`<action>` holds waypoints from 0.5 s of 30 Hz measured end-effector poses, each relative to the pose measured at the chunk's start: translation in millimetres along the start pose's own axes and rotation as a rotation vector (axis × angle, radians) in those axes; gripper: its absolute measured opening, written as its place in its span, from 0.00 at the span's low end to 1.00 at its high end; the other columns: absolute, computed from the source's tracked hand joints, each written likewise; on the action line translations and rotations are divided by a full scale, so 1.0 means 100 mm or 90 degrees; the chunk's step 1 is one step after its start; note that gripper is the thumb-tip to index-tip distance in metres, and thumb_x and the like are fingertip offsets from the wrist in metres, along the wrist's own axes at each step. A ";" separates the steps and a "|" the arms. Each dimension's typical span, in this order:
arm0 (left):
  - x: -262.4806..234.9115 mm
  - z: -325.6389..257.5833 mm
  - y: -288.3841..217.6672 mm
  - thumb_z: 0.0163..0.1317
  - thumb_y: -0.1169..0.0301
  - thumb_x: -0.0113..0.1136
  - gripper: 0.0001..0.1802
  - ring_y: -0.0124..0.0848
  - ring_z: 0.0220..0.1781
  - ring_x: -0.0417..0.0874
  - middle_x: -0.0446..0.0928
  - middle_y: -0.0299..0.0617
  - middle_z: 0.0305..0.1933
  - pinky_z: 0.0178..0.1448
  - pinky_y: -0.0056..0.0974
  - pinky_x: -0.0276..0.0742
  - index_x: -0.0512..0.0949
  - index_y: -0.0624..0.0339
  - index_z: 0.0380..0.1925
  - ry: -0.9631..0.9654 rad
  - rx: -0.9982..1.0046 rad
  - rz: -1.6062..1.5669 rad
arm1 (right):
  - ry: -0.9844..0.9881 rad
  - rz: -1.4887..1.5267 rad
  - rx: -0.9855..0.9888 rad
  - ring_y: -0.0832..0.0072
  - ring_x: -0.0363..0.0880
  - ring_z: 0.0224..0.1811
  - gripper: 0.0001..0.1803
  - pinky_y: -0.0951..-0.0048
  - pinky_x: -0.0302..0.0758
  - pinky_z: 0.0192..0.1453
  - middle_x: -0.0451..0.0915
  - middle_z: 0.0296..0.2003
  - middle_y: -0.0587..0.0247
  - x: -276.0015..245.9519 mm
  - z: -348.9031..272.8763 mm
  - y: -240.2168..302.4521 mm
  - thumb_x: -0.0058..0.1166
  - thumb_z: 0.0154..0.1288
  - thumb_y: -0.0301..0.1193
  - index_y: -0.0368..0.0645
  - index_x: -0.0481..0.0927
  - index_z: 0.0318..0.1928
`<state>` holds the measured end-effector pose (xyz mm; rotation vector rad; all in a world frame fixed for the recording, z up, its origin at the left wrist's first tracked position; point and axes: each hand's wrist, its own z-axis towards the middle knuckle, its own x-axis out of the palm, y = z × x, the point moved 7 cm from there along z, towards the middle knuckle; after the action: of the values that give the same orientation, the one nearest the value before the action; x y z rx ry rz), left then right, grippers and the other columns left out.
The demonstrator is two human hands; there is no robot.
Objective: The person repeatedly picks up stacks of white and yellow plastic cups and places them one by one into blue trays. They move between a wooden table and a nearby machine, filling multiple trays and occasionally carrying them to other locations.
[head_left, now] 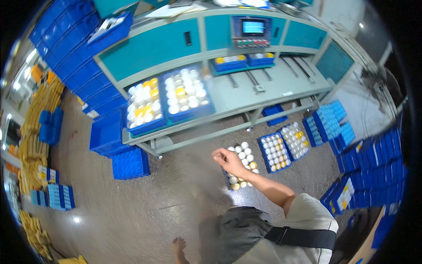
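Observation:
My right hand (pixel 228 162) reaches out at mid-picture, its fingers loosely bent and nothing visible between them. Beneath it on the floor is a tray of round white and yellow pieces (pixel 247 151), partly covered by my hand and forearm; touching cannot be made out. Low in the picture hangs my left hand (pixel 179 243), small and away from every tray, fingers slightly apart and no object showing. Two blue trays (pixel 273 165) of similar round pieces stand to the right of my right hand. Smears blur the middle of the view.
A machine bench (pixel 228 94) with a lit screen (pixel 253 27) runs across the far side, bearing filled trays (pixel 145 125). Blue crates (pixel 107 134) and an upturned blue tray (pixel 130 164) stand left. More stacked blue trays (pixel 373 163) fill the right; yellow sacks (pixel 37 127) line the far left.

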<state>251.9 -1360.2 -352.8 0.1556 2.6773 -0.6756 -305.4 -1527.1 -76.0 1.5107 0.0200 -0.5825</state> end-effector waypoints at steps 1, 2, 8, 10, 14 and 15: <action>0.01 0.17 -0.06 0.69 0.61 0.59 0.28 0.39 0.43 0.86 0.83 0.52 0.48 0.43 0.44 0.83 0.72 0.67 0.63 0.010 -0.021 0.048 | 0.028 -0.023 0.021 0.61 0.86 0.43 0.12 0.63 0.79 0.49 0.87 0.39 0.56 0.21 0.37 -0.02 0.59 0.70 0.35 0.44 0.83 0.49; -0.02 0.38 -0.14 0.69 0.60 0.60 0.27 0.39 0.42 0.86 0.83 0.51 0.46 0.42 0.44 0.83 0.74 0.67 0.61 0.011 -0.046 0.102 | 0.055 -0.031 0.028 0.61 0.86 0.44 0.12 0.63 0.79 0.50 0.87 0.40 0.55 0.44 0.74 -0.03 0.59 0.70 0.35 0.44 0.83 0.49; 0.09 1.75 -2.22 0.64 0.55 0.62 0.29 0.55 0.51 0.85 0.82 0.63 0.52 0.54 0.51 0.80 0.79 0.70 0.54 -0.048 0.187 0.442 | 0.129 -0.093 0.046 0.59 0.85 0.44 0.13 0.61 0.79 0.51 0.87 0.40 0.53 1.59 2.72 -0.14 0.59 0.70 0.37 0.42 0.83 0.48; 0.32 1.92 -3.40 0.63 0.54 0.62 0.32 0.59 0.64 0.77 0.77 0.67 0.59 0.66 0.53 0.72 0.77 0.73 0.57 -0.089 0.317 0.402 | 0.137 -0.088 0.002 0.60 0.85 0.41 0.12 0.62 0.79 0.48 0.87 0.37 0.54 1.83 3.34 -0.10 0.60 0.69 0.35 0.41 0.84 0.46; 1.05 1.76 -5.73 0.60 0.59 0.68 0.37 0.63 0.69 0.68 0.68 0.70 0.66 0.73 0.55 0.63 0.70 0.71 0.64 -0.144 0.543 0.350 | 0.126 -0.238 -0.049 0.58 0.85 0.37 0.10 0.60 0.79 0.42 0.86 0.34 0.53 2.06 4.56 -0.06 0.61 0.67 0.35 0.45 0.85 0.44; 1.27 1.65 -6.23 0.60 0.60 0.68 0.38 0.64 0.71 0.65 0.66 0.70 0.68 0.75 0.56 0.62 0.68 0.71 0.65 -0.139 0.627 0.362 | 0.124 -0.278 -0.075 0.56 0.85 0.38 0.11 0.59 0.79 0.42 0.86 0.34 0.53 2.12 4.85 -0.05 0.61 0.66 0.36 0.45 0.85 0.44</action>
<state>67.7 -1984.5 -264.5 0.9695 1.7308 -1.5958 -288.9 -2055.1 -115.4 1.4491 0.5372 -0.7633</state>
